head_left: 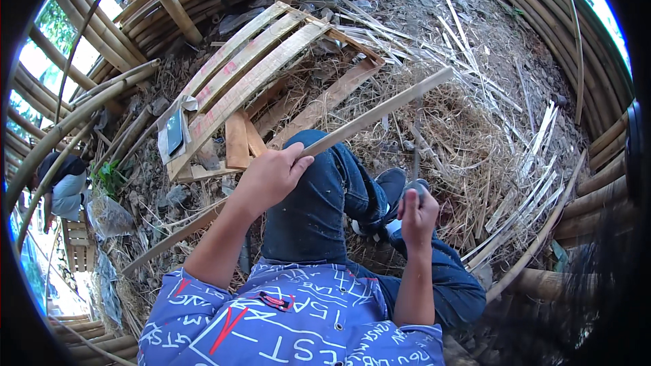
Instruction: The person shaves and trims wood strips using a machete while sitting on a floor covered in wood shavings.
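Note:
My left hand (270, 175) is closed round a long, flat strip of bamboo or wood (380, 110). The strip lies slantwise over my left knee, its far end up to the right and its near end passing under my forearm to the lower left. In my right hand (419, 218) is a knife (416, 152), gripped by its grey handle. Its narrow dark blade points away from me, near the strip's far part but apart from it in the picture. I am sitting low in jeans (308, 213), with my shoes (390, 183) between the knees and the shavings.
Ahead on the left leans a slatted wooden frame (247, 71) with a dark phone-like object (175, 132) on its corner. Curly shavings (468, 135) and pale split strips (542, 142) litter the dirt. Bamboo poles (583, 34) wall the space. Another person (66, 186) bends over at far left.

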The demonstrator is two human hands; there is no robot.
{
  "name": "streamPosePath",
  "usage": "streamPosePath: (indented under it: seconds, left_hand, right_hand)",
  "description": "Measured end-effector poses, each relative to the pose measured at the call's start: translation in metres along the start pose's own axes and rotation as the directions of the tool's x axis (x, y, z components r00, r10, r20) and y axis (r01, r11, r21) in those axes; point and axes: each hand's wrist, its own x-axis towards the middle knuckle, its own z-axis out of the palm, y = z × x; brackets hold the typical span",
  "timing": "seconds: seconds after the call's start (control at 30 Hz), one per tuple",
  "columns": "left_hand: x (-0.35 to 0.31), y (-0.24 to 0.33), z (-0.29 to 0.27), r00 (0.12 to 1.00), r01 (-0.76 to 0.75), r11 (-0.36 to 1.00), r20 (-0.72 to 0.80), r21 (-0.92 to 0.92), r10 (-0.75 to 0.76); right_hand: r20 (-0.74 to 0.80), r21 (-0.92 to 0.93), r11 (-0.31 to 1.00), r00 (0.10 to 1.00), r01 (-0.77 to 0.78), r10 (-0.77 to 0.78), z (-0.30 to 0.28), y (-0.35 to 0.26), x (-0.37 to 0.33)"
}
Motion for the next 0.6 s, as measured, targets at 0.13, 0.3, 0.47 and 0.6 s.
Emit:
streamPosePath:
  seconds: [0.13,0.3,0.47,0.6]
  left_hand:
    - [0.000,0.004,0.000,0.998,-0.043,0.997,0.039,0.056,0.041]
    - [-0.003,0.002,0.002,0.999,-0.048,0.994,0.017,0.099,0.046]
    - [-0.003,0.003,0.002,0.998,-0.054,0.986,-0.021,0.157,0.058]
    - [-0.003,-0.005,-0.005,0.996,-0.085,0.990,-0.005,0.111,0.086]
  right_hand:
    - [0.115,-0.332,0.938,0.991,0.097,-0.062,0.026,-0.028,0.005]
    - [0.209,-0.488,0.856,0.975,0.171,-0.076,0.048,-0.034,0.015]
    - [0.190,-0.649,0.710,0.962,0.273,-0.196,0.043,-0.016,0.023]
    - [0.145,-0.699,0.647,0.946,0.305,-0.290,0.026,0.003,0.027]
